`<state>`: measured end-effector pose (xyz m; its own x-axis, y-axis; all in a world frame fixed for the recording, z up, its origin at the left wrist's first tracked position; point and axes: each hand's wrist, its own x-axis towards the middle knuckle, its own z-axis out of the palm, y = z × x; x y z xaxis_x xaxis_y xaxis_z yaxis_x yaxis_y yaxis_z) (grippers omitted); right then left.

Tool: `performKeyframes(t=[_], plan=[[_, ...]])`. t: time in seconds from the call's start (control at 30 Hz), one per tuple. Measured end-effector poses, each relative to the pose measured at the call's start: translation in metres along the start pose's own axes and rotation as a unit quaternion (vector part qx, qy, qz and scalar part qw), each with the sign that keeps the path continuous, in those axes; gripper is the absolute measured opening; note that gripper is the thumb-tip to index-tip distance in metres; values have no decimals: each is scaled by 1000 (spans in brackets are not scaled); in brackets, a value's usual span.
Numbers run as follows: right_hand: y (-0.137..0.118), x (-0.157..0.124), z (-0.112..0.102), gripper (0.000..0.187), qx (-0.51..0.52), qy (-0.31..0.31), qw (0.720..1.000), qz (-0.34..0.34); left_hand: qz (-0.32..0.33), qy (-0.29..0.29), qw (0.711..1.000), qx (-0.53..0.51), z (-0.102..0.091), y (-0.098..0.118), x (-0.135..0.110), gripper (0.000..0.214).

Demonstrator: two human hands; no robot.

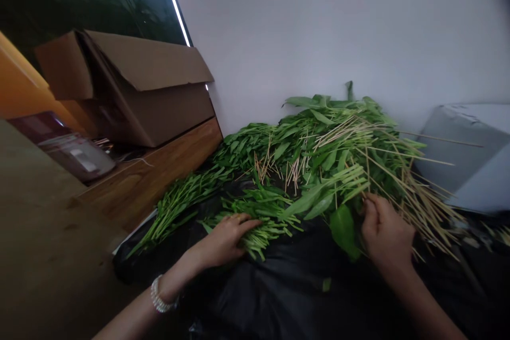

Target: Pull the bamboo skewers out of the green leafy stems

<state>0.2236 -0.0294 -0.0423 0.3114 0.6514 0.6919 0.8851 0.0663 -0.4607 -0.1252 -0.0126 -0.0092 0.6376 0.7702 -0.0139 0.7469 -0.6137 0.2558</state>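
A big heap of leafy green stalks (319, 143) lies on black plastic sheeting (287, 287) against a white wall, with many thin pale sticks (402, 170) mixed through it. My left hand (225, 239), a beaded bracelet on its wrist, rests on a small bunch of cut green stems (263, 218), with the fingers curled over it. My right hand (384, 236) reaches into the right side of the heap. Its fingers are closed among stalks and sticks, and a broad leaf (345, 231) hangs just left of it.
An open cardboard box (135, 85) sits on a wooden ledge (159, 170) at the left, beside a small flat container (75, 154). A grey object (470, 154) leans against the wall at the right. A loose row of green stems (175, 207) lies along the ledge.
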Motion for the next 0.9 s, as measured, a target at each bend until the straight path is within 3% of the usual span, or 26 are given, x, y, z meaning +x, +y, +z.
performKeyframes(t=[0.1,0.23,0.3,0.4,0.53,0.7,0.9], plan=[[-1,-1,2,30,6,-8,1000,-2,12,14,999,-29,-18,-15,11,66],[-1,0,2,30,9,-12,1000,-1,36,85,995,-21,-42,-19,45,51],[-1,1,2,31,11,-6,1000,3,32,113,993,19,-42,-16,62,50],[0,4,0,32,15,4,1000,12,35,107,992,59,-32,-14,75,58],[-1,8,-8,32,33,10,999,26,54,99,994,8,-30,-19,62,64],[-5,14,-25,32,45,37,998,21,5,165,985,-49,-34,-24,34,28],[-1,10,-25,36,12,72,997,5,5,202,975,-89,-12,-13,28,20]])
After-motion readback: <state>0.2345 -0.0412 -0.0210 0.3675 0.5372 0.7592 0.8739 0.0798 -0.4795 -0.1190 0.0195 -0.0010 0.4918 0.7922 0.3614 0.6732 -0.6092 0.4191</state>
